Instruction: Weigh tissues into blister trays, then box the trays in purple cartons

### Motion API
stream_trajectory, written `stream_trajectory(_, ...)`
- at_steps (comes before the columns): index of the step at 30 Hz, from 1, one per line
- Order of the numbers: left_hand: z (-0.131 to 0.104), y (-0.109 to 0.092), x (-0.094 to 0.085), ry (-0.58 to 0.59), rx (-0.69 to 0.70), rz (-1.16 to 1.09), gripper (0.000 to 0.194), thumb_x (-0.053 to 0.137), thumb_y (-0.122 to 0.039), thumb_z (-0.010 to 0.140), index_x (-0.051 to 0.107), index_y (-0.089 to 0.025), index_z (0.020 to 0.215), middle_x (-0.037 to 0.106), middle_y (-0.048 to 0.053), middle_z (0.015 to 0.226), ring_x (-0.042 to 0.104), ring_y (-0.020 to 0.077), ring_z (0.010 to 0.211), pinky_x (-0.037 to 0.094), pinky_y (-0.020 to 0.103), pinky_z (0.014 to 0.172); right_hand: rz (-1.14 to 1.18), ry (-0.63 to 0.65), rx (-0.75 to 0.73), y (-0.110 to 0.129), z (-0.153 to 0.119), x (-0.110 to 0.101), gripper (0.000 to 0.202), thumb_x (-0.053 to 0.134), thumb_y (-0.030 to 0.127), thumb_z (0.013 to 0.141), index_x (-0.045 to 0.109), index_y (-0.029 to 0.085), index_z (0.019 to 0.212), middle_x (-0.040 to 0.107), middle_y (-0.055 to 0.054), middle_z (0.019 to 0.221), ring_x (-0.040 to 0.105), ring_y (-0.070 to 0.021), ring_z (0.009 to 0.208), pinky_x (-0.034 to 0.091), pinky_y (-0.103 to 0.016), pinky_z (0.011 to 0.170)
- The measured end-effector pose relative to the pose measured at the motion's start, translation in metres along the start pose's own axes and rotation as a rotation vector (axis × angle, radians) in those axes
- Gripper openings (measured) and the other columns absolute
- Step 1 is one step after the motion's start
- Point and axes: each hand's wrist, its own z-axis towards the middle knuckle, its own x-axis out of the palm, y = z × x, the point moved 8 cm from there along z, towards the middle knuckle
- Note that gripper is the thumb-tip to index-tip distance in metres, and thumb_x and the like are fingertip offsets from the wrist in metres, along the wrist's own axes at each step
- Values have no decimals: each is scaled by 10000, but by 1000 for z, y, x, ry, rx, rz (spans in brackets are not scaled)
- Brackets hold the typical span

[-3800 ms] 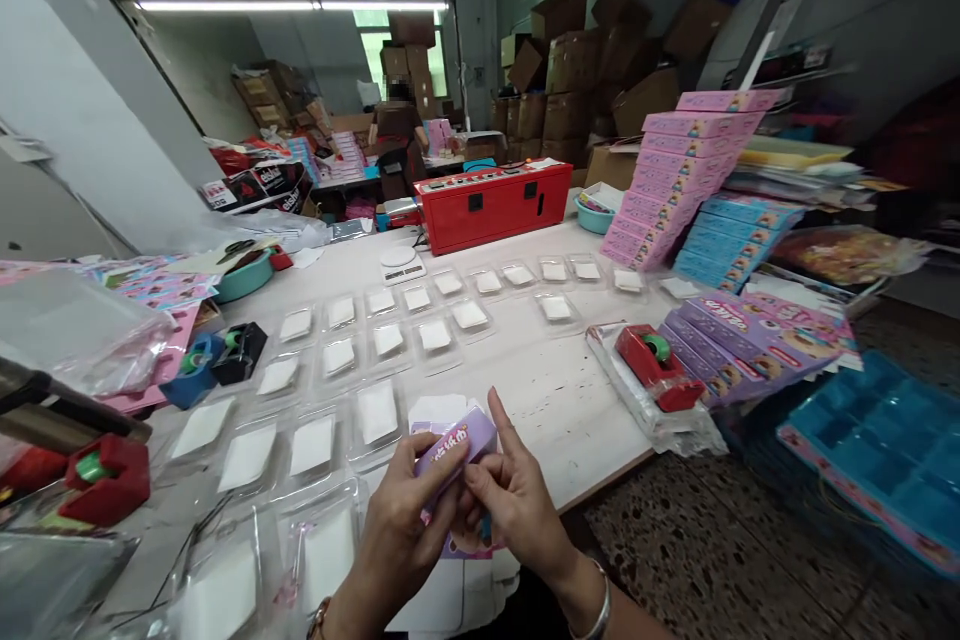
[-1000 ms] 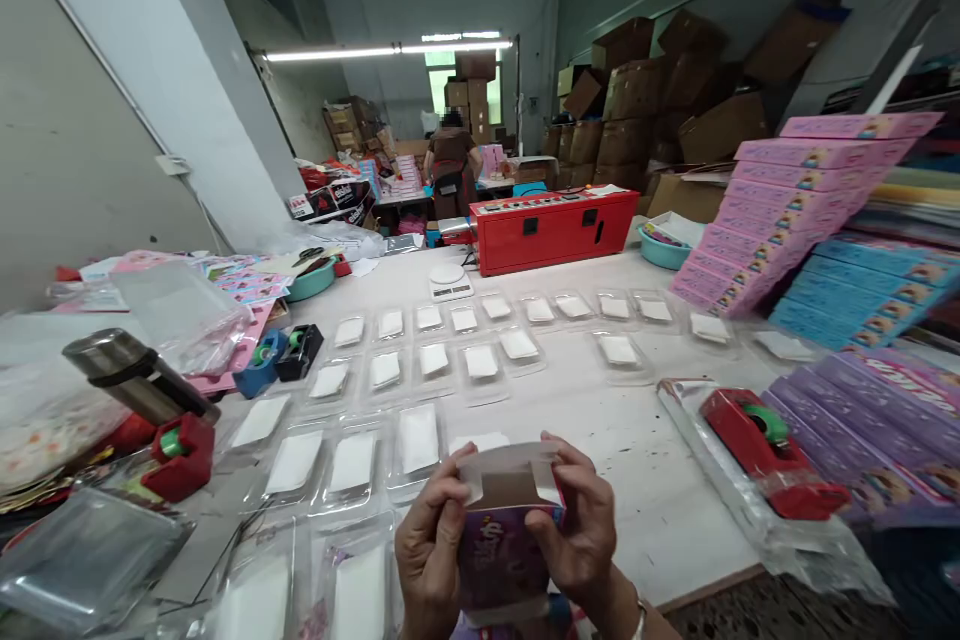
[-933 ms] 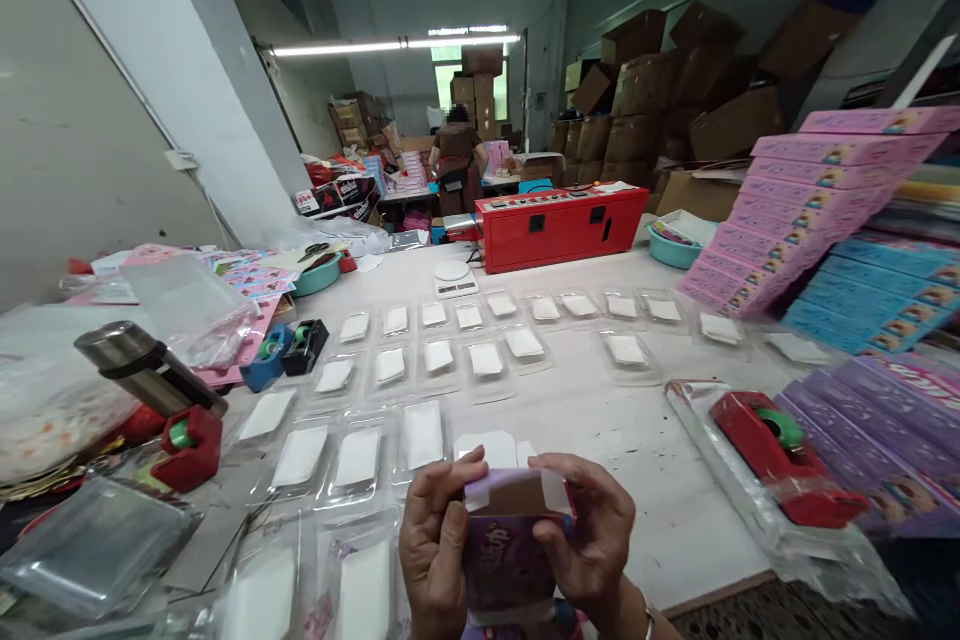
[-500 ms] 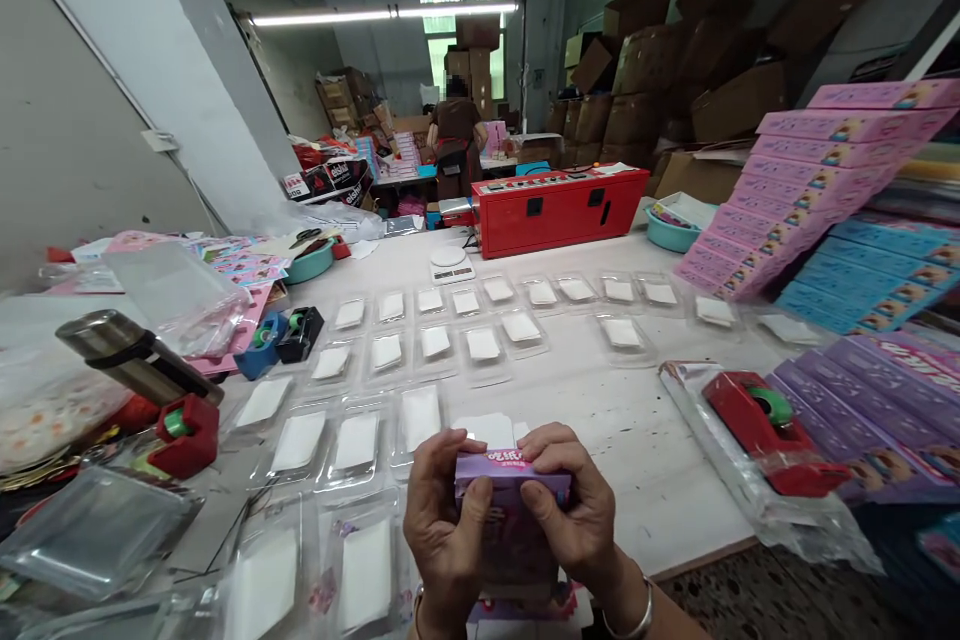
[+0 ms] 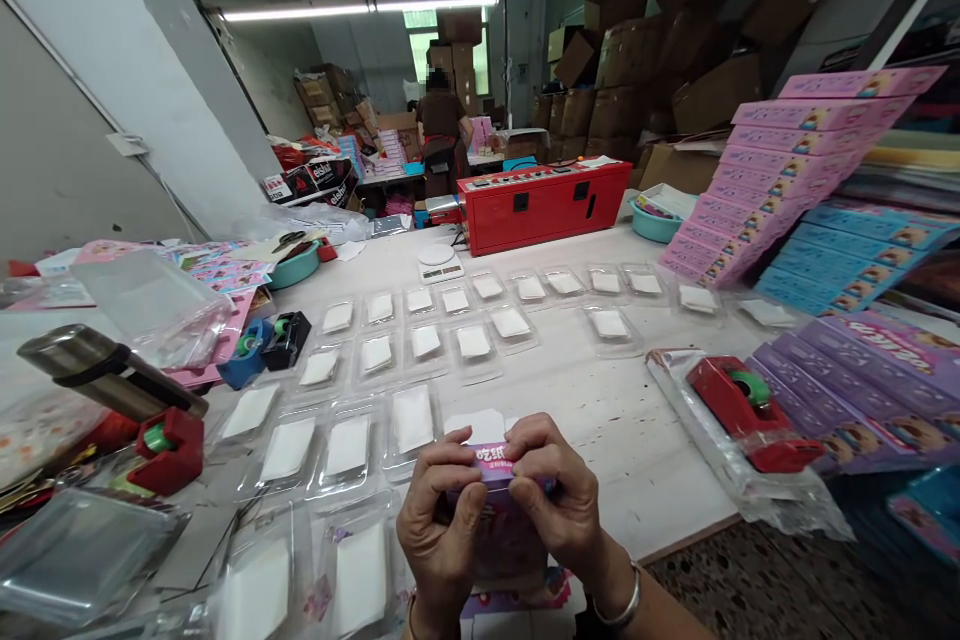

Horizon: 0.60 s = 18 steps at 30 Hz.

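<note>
Close to me at the table's front edge, a purple printed cardboard box (image 5: 504,545) is gripped from both sides. My left hand (image 5: 442,520) has its thumb on the near face and its fingers on the top edge. My right hand (image 5: 559,495) mirrors it, thumb near the top edge and fingers bent over the top. White flaps stick out behind the fingers. Below the box, part of another printed piece (image 5: 517,602) shows at the bottom of the view. To the left lie clear plastic trays with white folded sheets (image 5: 349,445).
A red machine (image 5: 544,207) and a white scale (image 5: 441,263) stand at the back. Red tape dispensers (image 5: 780,455) (image 5: 169,455) sit on both sides. Stacked pink boxes (image 5: 795,160) and purple boxes (image 5: 817,390) stand right, a steel flask (image 5: 105,370) left. A person (image 5: 444,130) works in the background.
The fingers of both hands have closed in toward the middle of the box's top edge. The whole view has shifted slightly, so the table things appear further left.
</note>
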Motion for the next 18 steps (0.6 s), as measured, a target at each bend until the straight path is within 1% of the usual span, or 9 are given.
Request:
stream_trajectory(3,1,-3,0,-16,52,70,109,700,-197,835,659,-224,738,673,12,818,677,226,1006,561,337,848,-59,-22,-132,1,-4,2,242,649,446,925,602,235,814,611,-33,819,583,-219,839,528,-420,749)
stream_trajectory(7,0,-10,2,-33,106,162,194,701,-145,824,627,-221,662,648,-18,731,676,176,884,552,283,801,-131,-58,-165,-5,-9,3,260,608,407,956,599,233,763,613,-34,811,586,-218,846,526,-426,773)
stream_trajectory(9,0,-14,3,-26,109,179,218,703,-135,817,620,-218,633,642,-21,707,673,175,864,544,282,797,-146,-70,-100,-12,-17,1,261,619,502,927,643,242,927,628,-72,964,602,-247,955,537,-439,826)
stream_trajectory(10,2,-15,0,-60,96,170,242,704,-133,813,609,-213,605,632,-21,682,670,175,842,538,283,789,-134,-77,-41,-17,-22,-1,392,630,586,888,631,244,1079,619,-101,1080,601,-272,1039,543,-444,854)
stream_trajectory(12,5,-17,-14,-225,61,115,295,703,-143,817,580,-202,556,611,-24,648,652,166,788,519,277,768,-81,-24,102,-30,-35,-3,745,639,696,818,469,234,1377,558,-153,1292,573,-311,1191,547,-438,912)
stream_trajectory(13,7,-17,-22,-330,46,72,309,691,-157,832,569,-199,551,598,-27,644,639,156,769,509,273,764,-57,41,169,-36,-42,-3,811,639,685,827,386,232,1450,540,-160,1349,567,-311,1228,544,-426,937)
stream_trajectory(15,12,-15,-34,-483,22,-21,323,630,-194,888,558,-193,573,573,-32,658,626,144,769,502,274,773,-72,208,245,-41,-51,-3,691,620,532,914,347,251,1484,567,-136,1361,596,-279,1217,541,-390,953)
stream_trajectory(16,15,-14,-36,-510,10,-53,329,592,-210,915,553,-192,589,564,-31,668,633,146,798,505,281,792,-124,268,238,-40,-52,-6,600,600,418,947,366,264,1478,594,-118,1338,612,-260,1193,541,-376,951)
stream_trajectory(18,19,-12,-35,-514,3,-93,296,542,-242,945,592,-192,658,590,-18,721,658,171,903,511,319,872,-318,263,122,-27,-45,-20,549,555,223,946,403,290,1469,630,-95,1280,625,-243,1137,539,-374,926)
